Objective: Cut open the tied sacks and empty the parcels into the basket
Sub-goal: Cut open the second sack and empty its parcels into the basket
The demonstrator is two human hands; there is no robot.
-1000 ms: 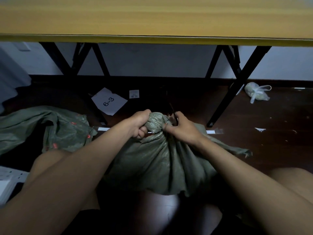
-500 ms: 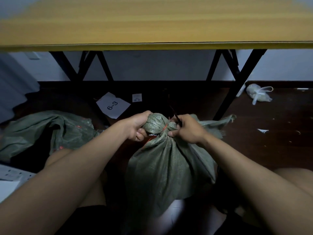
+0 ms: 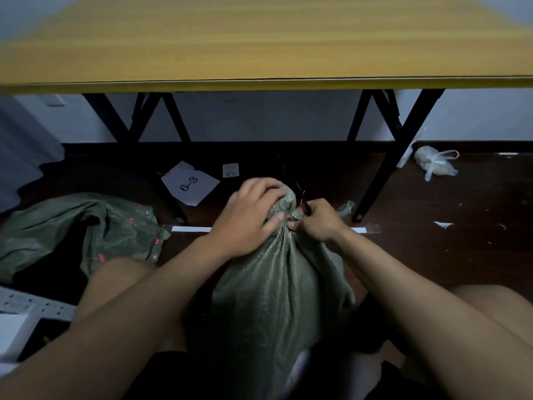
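Both bare forearms reach forward and converge at centre; the left hand (image 3: 252, 216) lies palm-down, fingers curled in a grasp, thumb pointing right; the right hand (image 3: 318, 219) is fisted, knuckles up; bare knees flank the arms.

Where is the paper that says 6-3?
The 6-3 paper lies on the dark floor under the yellow table, left of centre in the head view, just beyond the left hand.
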